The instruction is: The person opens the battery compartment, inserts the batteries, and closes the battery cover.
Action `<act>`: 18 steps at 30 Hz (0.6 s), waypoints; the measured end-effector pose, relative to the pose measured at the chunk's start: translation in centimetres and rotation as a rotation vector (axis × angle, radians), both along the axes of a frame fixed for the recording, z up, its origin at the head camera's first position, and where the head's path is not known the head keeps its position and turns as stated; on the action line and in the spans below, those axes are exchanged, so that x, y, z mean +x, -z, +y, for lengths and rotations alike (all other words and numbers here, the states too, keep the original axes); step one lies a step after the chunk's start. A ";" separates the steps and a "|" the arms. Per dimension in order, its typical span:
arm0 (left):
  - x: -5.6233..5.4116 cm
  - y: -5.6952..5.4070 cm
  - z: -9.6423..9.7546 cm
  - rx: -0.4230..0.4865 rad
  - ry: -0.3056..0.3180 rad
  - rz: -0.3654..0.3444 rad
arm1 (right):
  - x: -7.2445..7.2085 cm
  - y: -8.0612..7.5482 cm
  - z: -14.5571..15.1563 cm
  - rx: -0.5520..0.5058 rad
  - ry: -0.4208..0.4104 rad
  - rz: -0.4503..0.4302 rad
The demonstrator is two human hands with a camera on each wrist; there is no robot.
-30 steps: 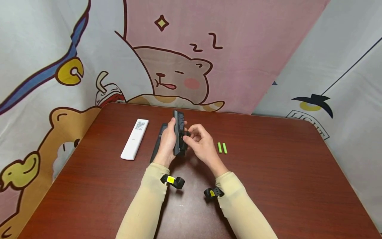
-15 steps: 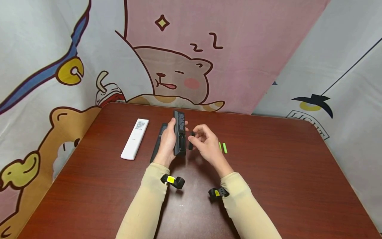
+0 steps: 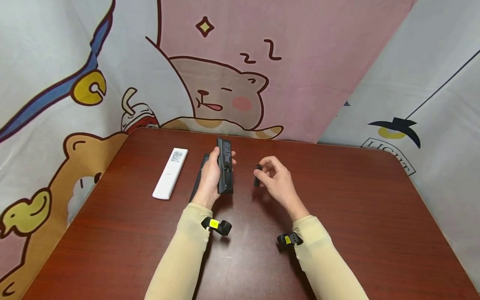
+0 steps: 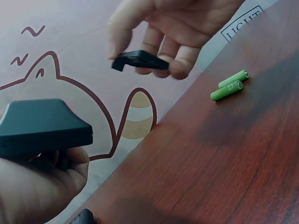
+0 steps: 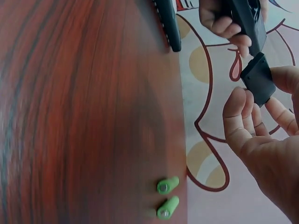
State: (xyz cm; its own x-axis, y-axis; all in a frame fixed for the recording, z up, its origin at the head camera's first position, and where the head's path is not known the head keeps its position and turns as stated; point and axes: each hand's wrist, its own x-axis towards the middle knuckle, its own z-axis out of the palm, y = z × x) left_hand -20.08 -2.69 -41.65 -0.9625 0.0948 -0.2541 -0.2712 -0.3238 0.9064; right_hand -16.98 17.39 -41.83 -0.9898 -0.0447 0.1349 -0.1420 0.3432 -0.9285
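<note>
Held plastic remote (image 3: pixel 224 164) (smooth, matt-looking); glossy wood-grain table (image 3: pixel 360 208).

A gap over the bench (image 3: pixel 356 208) separates the held remote (image 3: pixel 223 164) from the cover (image 3: pixel 256 180); batteries (image 4: pixel 226 91), probably under the right hand (image 3: pixel 278 182), and the white remote (image 3: pixel 170 173) obstruct low passes.

Table (image 3: pixel 356 233): first remote (image 3: pixel 170 173) lies toward the far left corner; second remote (image 3: pixel 197 182), right of it, is partly hidden by the left hand (image 3: pixel 210 178), which holds a third remote (image 3: pixel 225 164) above the table. Farther right, the right hand (image 3: pixel 278 181) holds a cover (image 3: pixel 256 176). Two batteries (image 4: pixel 227 90) (hidden in the head view) lie side by side, right of second remote.
</note>
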 end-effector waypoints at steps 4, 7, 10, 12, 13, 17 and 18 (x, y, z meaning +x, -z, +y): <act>0.0 -0.1 -0.1 0.004 -0.001 -0.003 | 0.0 0.1 0.8 0.023 0.013 -0.019; 0.0 0.0 -0.1 0.013 -0.002 -0.003 | 0.0 0.1 1.3 0.045 0.015 -0.028; 0.0 0.0 -0.2 0.027 -0.007 0.003 | 0.1 0.1 1.8 0.059 0.023 -0.030; 0.0 0.1 -0.2 0.034 -0.012 0.006 | 0.1 0.1 2.1 0.074 0.028 -0.032; -0.1 0.2 -0.3 0.037 -0.014 0.009 | 0.1 0.1 2.3 0.079 0.031 -0.034; -0.1 0.3 -0.3 0.046 -0.016 0.017 | 0.1 0.2 2.9 0.103 0.045 -0.058; -0.1 0.3 -0.3 0.049 -0.016 0.017 | 0.1 0.3 3.0 0.116 0.052 -0.056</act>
State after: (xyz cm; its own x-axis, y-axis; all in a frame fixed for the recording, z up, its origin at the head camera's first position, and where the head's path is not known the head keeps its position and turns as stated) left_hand -20.19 -3.00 -41.98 -0.9681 0.0912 -0.2334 -0.2505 -0.3725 0.8936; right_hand -16.91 20.42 -42.12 -0.9971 -0.0052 0.0761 -0.0701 0.4543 -0.8881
